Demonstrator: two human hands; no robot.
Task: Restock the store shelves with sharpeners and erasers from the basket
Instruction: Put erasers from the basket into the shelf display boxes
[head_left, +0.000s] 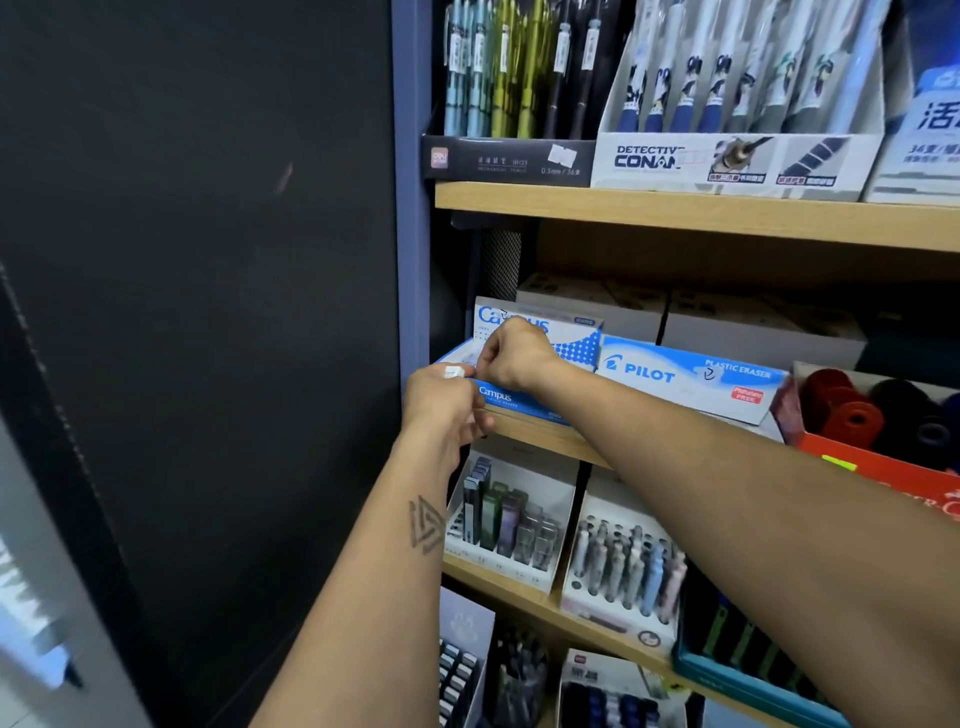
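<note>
Left hand (441, 400): middle of the frame, fingers curled round a small white eraser (453, 372) that pokes out above the knuckles, right at the front lip of the Campus box (514, 397).
Right hand (511, 353): just above and behind the left, fingers bent down into the open Campus box; whether they pinch an eraser there I cannot tell.
Eraser look: small white block with a printed sleeve, mostly hidden by the hand (print too small to read).
Campus box: blue-and-white display carton at the left end of the middle shelf (545, 434), lid flap standing up behind.
Pilot box (685, 382): touching it on the right, also marked plastic eraser.
Risk: the two cartons look alike, so a Campus eraser could be slotted into the wrong one; the box sits near the shelf edge, and a push from either hand could tip it forward.
Basket: not in view.
</note>
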